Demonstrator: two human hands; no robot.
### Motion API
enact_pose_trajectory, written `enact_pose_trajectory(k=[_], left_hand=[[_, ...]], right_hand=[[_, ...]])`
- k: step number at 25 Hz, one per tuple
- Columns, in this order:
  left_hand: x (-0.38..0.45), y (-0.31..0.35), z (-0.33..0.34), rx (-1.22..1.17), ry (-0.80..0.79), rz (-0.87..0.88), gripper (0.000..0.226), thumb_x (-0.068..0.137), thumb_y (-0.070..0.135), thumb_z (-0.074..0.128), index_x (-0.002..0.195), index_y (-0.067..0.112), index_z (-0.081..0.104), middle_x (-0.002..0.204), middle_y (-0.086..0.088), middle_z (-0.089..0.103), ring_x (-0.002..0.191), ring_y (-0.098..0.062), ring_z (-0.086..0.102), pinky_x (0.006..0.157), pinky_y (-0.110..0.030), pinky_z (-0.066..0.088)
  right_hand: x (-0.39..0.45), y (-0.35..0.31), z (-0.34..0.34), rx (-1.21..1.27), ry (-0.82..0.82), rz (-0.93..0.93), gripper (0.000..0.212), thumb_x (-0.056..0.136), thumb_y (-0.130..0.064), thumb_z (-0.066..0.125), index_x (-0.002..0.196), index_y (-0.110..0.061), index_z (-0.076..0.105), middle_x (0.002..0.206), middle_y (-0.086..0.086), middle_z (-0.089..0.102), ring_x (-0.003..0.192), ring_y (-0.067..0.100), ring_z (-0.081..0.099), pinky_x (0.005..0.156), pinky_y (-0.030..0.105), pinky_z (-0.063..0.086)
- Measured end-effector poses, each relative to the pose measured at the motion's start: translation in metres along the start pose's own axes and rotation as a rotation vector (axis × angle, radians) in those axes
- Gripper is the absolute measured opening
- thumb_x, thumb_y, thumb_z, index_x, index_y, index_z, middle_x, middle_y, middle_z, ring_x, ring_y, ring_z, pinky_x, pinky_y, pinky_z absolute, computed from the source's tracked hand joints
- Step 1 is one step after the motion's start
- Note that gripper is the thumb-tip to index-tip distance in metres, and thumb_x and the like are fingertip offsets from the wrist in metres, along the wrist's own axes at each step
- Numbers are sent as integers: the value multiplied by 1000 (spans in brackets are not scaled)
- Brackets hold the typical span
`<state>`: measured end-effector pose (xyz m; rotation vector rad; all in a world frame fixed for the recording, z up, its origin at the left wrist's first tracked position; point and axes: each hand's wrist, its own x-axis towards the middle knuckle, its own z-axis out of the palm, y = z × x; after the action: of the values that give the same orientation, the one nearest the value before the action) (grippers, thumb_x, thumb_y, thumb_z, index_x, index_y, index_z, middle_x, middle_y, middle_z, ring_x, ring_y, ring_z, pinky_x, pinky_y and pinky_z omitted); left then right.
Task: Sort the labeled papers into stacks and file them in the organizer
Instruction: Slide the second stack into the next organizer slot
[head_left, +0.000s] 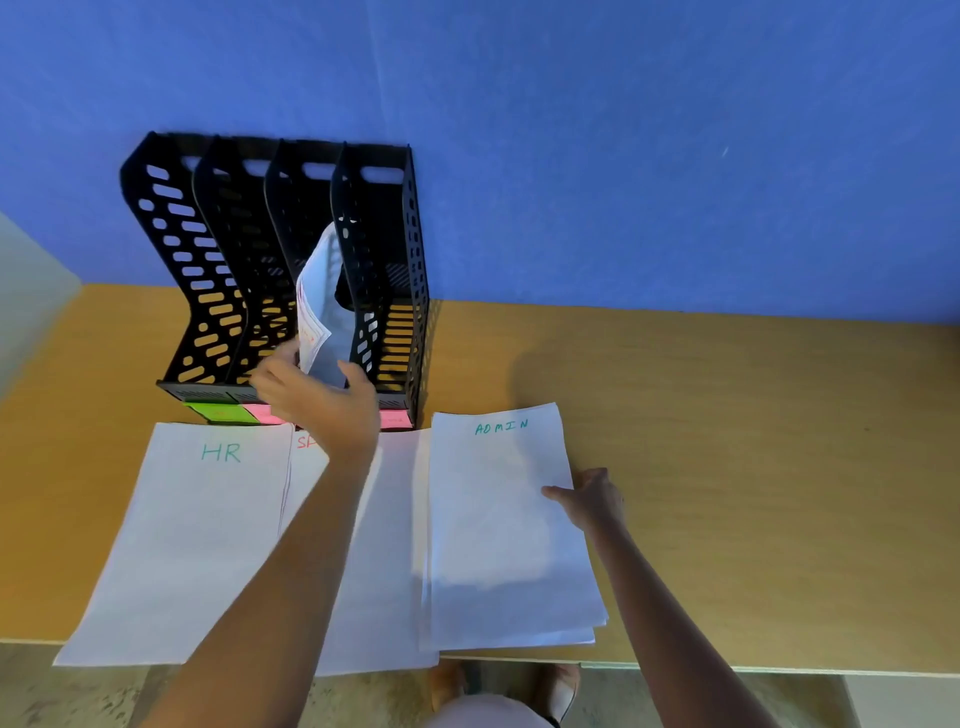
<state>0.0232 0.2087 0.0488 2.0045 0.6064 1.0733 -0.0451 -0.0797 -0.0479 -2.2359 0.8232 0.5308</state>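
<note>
A wooden desk (753, 467) with a pale front edge stands flush against a blue wall (623, 130). Below the desk's near edge lies a mottled, stone-patterned floor (78, 696), where a pair of orange-brown shoes (452, 683) shows. A pale panel (31, 280) rises at the far left.

Blue wall, wooden desk, speckled floor.
A flat blue wall (623, 130) fills the top; a tan wood-grain desk (753, 441) butts up against it, light falling evenly across, and a mottled grey-brown floor (78, 691) shows below the desk's pale front edge.
</note>
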Motion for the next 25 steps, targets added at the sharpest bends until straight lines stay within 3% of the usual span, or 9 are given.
enact_pose_trajectory(k=[2,3,8,10,14,17,19,22,25], left_hand=[[-37,-1,-6,-39,-148,55,35,74,3,69,104,1,52,101,-14,49,96,-30,49,83,-42,44],[-58,-4,-8,-17,-267,2,34,75,5,71,104,2,52,101,-12,49,96,-29,49,83,-45,45],[-138,-24,-15,365,-809,-546,64,81,34,75,131,8,43,129,-11,41,126,-34,41,95,-52,42],[-145,-24,-16,414,-923,-623,71,83,39,73,137,8,38,135,-10,37,131,-31,37,100,-53,39],[-143,-17,-10,341,-946,-642,71,83,34,74,138,8,38,136,-11,38,129,-33,42,103,-51,43],[-134,-7,-7,185,-941,-661,48,81,23,74,119,12,47,123,-10,51,110,-32,58,91,-44,52],[-128,1,-4,106,-958,-678,31,81,21,74,105,13,55,111,-9,65,99,-29,64,82,-36,54],[-121,20,2,-76,-1031,-716,14,85,19,74,97,14,70,105,-9,74,93,-26,70,76,-33,57],[-113,45,4,-266,-1017,-750,22,87,26,75,106,19,67,108,-3,72,88,-14,68,70,-26,56]], right_hand=[[1,0,0,16,-27,10,60,73,-46,79,114,-5,62,106,11,71,107,35,63,82,38,54],[2,-1,-1,11,-43,13,57,75,-47,77,111,-5,66,100,9,71,104,35,65,78,35,53],[-1,-7,2,-14,-89,25,44,79,-47,74,95,-6,67,86,11,64,91,31,65,65,29,43],[-3,-6,3,65,-91,-14,39,79,-41,76,95,-6,69,78,5,65,82,29,63,56,28,40],[-7,-1,6,264,-123,-78,24,78,-23,80,97,-10,73,85,6,71,77,23,64,62,27,43],[-7,1,-1,398,-124,-133,3,81,-12,76,81,-11,74,73,4,67,69,20,61,57,25,43],[-7,-3,-12,483,-106,-182,14,82,-12,76,70,-18,72,69,1,67,64,15,60,54,24,43],[-11,-16,-34,592,-73,-302,17,84,-13,76,69,-21,73,69,-6,70,60,6,61,56,23,45],[-19,-29,-57,703,-4,-493,15,87,-18,74,72,-14,71,68,-7,66,62,8,57,56,23,43]])
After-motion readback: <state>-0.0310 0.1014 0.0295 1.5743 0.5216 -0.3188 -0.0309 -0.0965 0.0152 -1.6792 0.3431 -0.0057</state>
